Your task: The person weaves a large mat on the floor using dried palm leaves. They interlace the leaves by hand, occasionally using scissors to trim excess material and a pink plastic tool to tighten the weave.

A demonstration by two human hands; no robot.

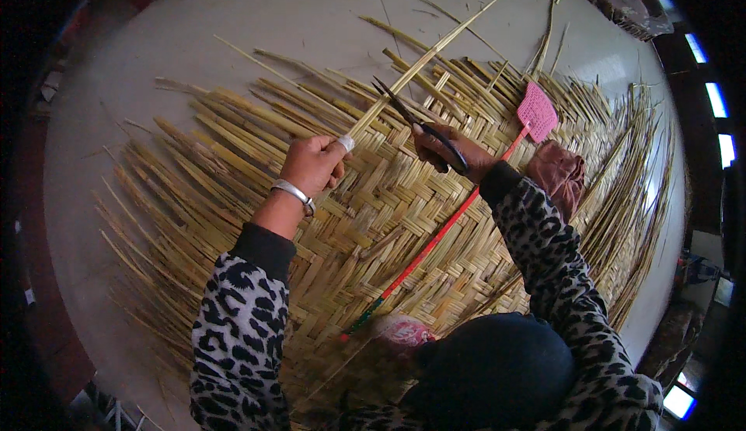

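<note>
We pinch the reed (423,62) taut w/ left hand (312,163), right hand (443,151) gripping scissors (412,119)—cut clean, close to mat (388,221).

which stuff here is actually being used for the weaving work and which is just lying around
In use:
- left hand, gripping a long reed strip
- right hand, holding scissors with blades open at the strip
- woven mat underneath

Lying about:
- pink fly swatter with its red handle across the mat
- brown cloth
- loose reeds on the floor
</note>
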